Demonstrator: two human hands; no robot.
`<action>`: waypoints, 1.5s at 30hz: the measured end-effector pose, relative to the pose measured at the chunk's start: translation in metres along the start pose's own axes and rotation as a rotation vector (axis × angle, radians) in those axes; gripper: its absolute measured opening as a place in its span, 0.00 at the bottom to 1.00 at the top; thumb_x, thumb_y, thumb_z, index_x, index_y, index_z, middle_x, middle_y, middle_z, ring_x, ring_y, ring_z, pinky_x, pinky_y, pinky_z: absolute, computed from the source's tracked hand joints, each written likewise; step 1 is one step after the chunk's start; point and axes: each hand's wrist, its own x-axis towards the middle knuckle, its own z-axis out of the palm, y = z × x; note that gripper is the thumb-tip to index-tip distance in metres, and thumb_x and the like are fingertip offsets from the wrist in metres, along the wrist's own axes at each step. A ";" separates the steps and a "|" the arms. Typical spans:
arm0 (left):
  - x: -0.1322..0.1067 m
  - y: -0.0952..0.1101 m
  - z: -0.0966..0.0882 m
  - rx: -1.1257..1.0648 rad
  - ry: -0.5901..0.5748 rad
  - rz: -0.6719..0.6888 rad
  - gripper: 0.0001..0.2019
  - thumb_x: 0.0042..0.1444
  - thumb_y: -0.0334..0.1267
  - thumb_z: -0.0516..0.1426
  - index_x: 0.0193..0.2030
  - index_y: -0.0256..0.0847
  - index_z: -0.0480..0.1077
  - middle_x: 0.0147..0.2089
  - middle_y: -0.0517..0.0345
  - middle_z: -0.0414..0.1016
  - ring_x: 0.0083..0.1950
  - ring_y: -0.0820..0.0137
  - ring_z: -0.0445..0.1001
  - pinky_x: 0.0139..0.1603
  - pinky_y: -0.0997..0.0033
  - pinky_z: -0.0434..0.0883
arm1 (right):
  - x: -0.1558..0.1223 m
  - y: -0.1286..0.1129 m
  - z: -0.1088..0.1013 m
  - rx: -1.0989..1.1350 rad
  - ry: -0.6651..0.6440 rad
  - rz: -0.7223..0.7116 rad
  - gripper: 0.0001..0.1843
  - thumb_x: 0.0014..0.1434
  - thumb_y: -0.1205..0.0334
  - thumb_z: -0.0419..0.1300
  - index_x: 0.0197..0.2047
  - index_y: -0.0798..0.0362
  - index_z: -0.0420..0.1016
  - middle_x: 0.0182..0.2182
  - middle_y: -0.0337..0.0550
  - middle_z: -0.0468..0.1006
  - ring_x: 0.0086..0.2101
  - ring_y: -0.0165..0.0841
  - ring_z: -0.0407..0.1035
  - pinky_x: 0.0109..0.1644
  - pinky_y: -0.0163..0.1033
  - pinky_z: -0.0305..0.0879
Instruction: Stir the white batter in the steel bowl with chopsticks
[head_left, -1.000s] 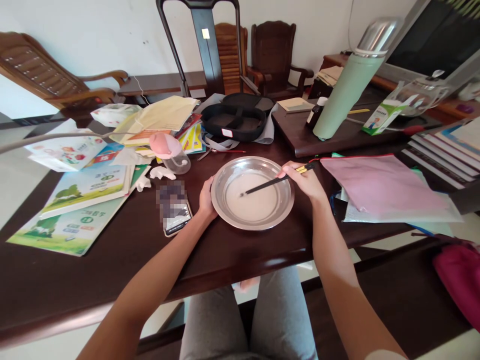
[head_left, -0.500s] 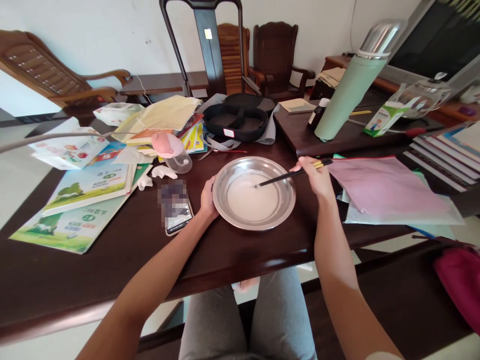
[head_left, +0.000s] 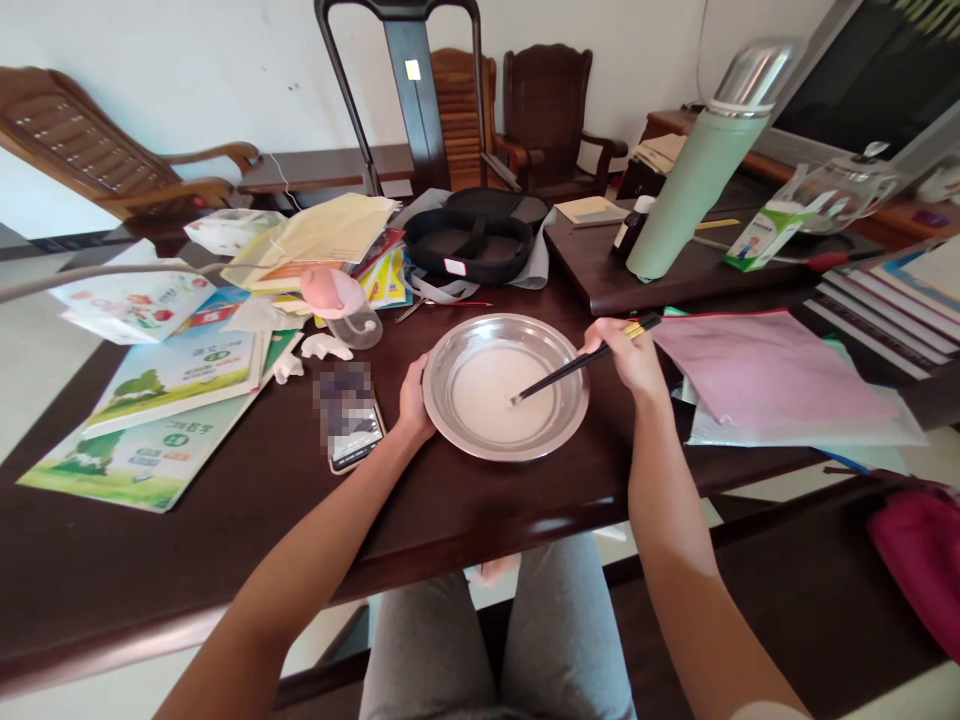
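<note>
A round metal plate (head_left: 450, 345) holding a thin white liquid sits on the dark wooden table (head_left: 247, 500) in front of me. My left hand (head_left: 414, 400) grips the plate's left rim, fingers curled on the edge. My right hand (head_left: 630, 355) is closed on a pair of dark chopsticks (head_left: 577, 364) with yellow tops. Their tips rest in the white liquid right of the plate's middle.
A phone (head_left: 349, 420) lies just left of the plate. Books and papers (head_left: 172, 375) and a pink-lidded cup (head_left: 341, 305) crowd the left side. A black case (head_left: 472, 240), a green thermos (head_left: 697, 170) and a pink folder (head_left: 757, 375) lie behind and to the right.
The chopstick tips swept from the plate's left part toward its right and then nearer to me, as my right hand shifted right. My left hand stayed on the rim.
</note>
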 end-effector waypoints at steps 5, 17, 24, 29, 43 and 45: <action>0.001 -0.001 -0.001 -0.003 -0.009 -0.011 0.09 0.52 0.44 0.65 0.30 0.42 0.74 0.30 0.60 0.80 0.41 0.61 0.80 0.47 0.63 0.76 | 0.000 0.000 0.005 -0.049 -0.127 -0.033 0.25 0.58 0.34 0.64 0.26 0.47 0.82 0.28 0.41 0.84 0.36 0.40 0.80 0.49 0.45 0.73; 0.001 -0.001 0.000 -0.002 0.006 0.002 0.07 0.54 0.42 0.64 0.30 0.42 0.75 0.30 0.60 0.79 0.40 0.62 0.80 0.47 0.64 0.76 | 0.001 0.001 0.004 -0.064 -0.060 -0.042 0.24 0.60 0.36 0.64 0.27 0.47 0.81 0.29 0.41 0.84 0.37 0.39 0.80 0.49 0.44 0.73; 0.002 -0.002 -0.002 -0.022 0.002 -0.002 0.08 0.51 0.43 0.65 0.30 0.41 0.75 0.30 0.60 0.79 0.39 0.63 0.80 0.49 0.66 0.75 | -0.001 0.000 0.003 -0.008 -0.118 -0.018 0.26 0.60 0.36 0.64 0.23 0.48 0.79 0.24 0.41 0.81 0.32 0.39 0.79 0.45 0.44 0.73; 0.004 -0.003 -0.004 -0.028 -0.014 -0.020 0.09 0.52 0.43 0.66 0.30 0.40 0.75 0.30 0.61 0.79 0.38 0.64 0.79 0.48 0.66 0.75 | 0.001 0.003 0.003 -0.024 -0.005 -0.046 0.25 0.59 0.36 0.65 0.25 0.48 0.81 0.26 0.40 0.83 0.34 0.39 0.79 0.48 0.44 0.72; 0.006 -0.005 -0.006 -0.021 -0.017 0.003 0.10 0.51 0.44 0.66 0.31 0.40 0.75 0.30 0.60 0.79 0.40 0.62 0.80 0.47 0.66 0.75 | 0.001 0.004 0.000 -0.002 0.084 -0.047 0.26 0.61 0.36 0.64 0.22 0.48 0.78 0.23 0.39 0.80 0.30 0.38 0.78 0.44 0.44 0.72; 0.005 -0.005 -0.006 -0.017 -0.013 0.003 0.10 0.52 0.44 0.66 0.30 0.41 0.75 0.30 0.60 0.79 0.40 0.62 0.80 0.47 0.65 0.75 | 0.000 0.003 0.001 0.014 0.025 -0.034 0.27 0.61 0.36 0.63 0.21 0.48 0.78 0.22 0.40 0.79 0.29 0.38 0.77 0.42 0.43 0.72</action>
